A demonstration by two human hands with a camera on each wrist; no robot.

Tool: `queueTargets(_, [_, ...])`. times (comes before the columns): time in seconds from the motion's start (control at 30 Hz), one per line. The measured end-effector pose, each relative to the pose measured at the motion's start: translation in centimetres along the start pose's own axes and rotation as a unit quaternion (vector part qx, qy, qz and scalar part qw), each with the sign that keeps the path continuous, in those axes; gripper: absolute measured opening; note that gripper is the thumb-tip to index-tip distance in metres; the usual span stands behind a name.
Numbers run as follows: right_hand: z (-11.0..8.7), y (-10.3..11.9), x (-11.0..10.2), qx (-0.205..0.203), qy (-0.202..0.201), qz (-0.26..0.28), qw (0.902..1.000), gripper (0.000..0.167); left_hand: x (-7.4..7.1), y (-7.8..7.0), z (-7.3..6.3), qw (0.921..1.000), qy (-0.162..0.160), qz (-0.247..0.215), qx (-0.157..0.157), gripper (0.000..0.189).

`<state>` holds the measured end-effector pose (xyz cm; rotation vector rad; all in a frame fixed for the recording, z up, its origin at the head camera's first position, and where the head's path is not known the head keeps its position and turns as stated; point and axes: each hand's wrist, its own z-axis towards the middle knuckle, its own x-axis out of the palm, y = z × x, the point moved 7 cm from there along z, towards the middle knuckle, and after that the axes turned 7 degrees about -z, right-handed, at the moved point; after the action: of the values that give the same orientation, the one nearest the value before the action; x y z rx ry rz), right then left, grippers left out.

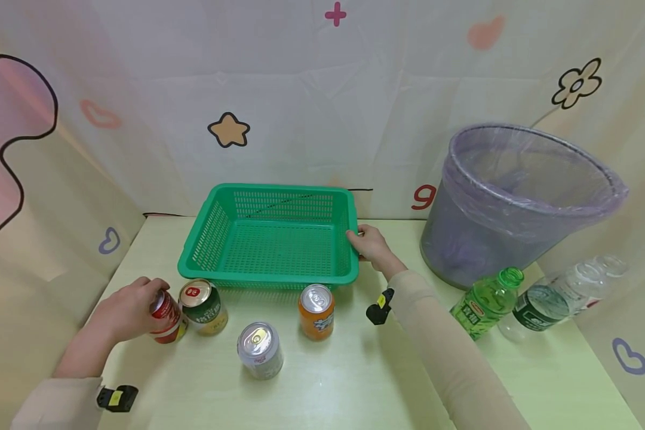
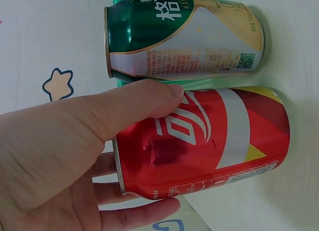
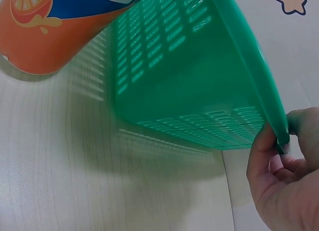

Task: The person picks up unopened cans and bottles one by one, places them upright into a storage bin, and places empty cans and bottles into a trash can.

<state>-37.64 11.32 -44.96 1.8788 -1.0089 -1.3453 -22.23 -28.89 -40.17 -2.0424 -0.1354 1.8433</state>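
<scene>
At the left of the table, my left hand grips a red soda can round its upper part, thumb on one side and fingers on the other. A green-and-gold drink can stands close beside it. My right hand pinches the right rim of a green plastic basket, thumb over the edge and fingers beneath, as the right wrist view shows. Nothing lies in the basket. An orange soda can is upright at its front right, and a silver-white can stands nearer to me.
A purple bin with a clear plastic liner stands at the back right. In front of it are a green-capped bottle and clear plastic bottles. A patterned curtain closes off the back of the table.
</scene>
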Motion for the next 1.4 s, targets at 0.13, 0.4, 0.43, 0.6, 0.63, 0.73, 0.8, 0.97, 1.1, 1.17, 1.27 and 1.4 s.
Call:
queueTargets(0.13, [0.1, 0.0, 0.1, -0.004, 0.001, 0.002, 1.0000, 0.041, -0.1, -0.1, 0.1, 1.0000, 0.005, -0.001, 0.003, 0.055])
queueTargets(0.4, [0.2, -0.1, 0.2, -0.009, 0.006, 0.011, 0.9999, 0.042, 0.0, -0.1, 0.3, 0.9998, 0.021, -0.003, -0.002, 0.052])
queueTargets(0.43, [0.2, -0.1, 0.2, -0.008, 0.006, 0.011, 0.9999, 0.042, 0.0, -0.1, 0.3, 0.9998, 0.022, -0.002, -0.001, 0.052])
queueTargets(0.6, [0.2, -0.2, 0.2, -0.005, 0.004, 0.009, 0.9999, 0.043, -0.1, -0.1, 0.4, 0.9998, 0.020, 0.002, 0.003, 0.050])
queueTargets(0.63, [0.2, -0.2, 0.2, -0.005, 0.003, 0.009, 0.9999, 0.043, -0.1, -0.1, 0.4, 0.9998, 0.021, 0.002, 0.003, 0.050])
queueTargets(0.73, [0.1, -0.3, 0.2, -0.005, 0.002, 0.008, 1.0000, 0.043, 0.0, 0.0, 0.5, 0.9997, 0.025, 0.001, 0.005, 0.049])
queueTargets(0.8, [0.1, -0.3, 0.2, -0.006, 0.002, 0.009, 0.9999, 0.044, 0.0, 0.1, 0.6, 0.9996, 0.028, 0.003, 0.008, 0.048])
queueTargets(0.97, [0.2, -0.2, 0.2, -0.006, 0.003, 0.012, 0.9999, 0.043, 0.0, 0.1, 0.8, 0.9994, 0.028, 0.010, 0.019, 0.047])
queueTargets(1.1, [0.1, -0.2, 0.2, -0.007, 0.004, 0.014, 0.9999, 0.042, 0.0, 0.2, 0.9, 0.9993, 0.027, 0.011, 0.023, 0.046])
queueTargets(1.17, [0.1, -0.2, 0.2, -0.008, 0.004, 0.014, 0.9999, 0.042, 0.0, 0.2, 1.0, 0.9993, 0.028, 0.010, 0.024, 0.046])
queueTargets(1.27, [0.0, -0.2, 0.1, -0.008, 0.003, 0.013, 0.9999, 0.042, -0.1, 0.3, 1.1, 0.9992, 0.027, 0.011, 0.026, 0.046])
queueTargets(1.4, [0.0, -0.1, 0.2, -0.006, 0.003, 0.016, 0.9998, 0.041, -0.4, 0.3, 1.3, 0.9991, 0.021, 0.018, 0.032, 0.046])
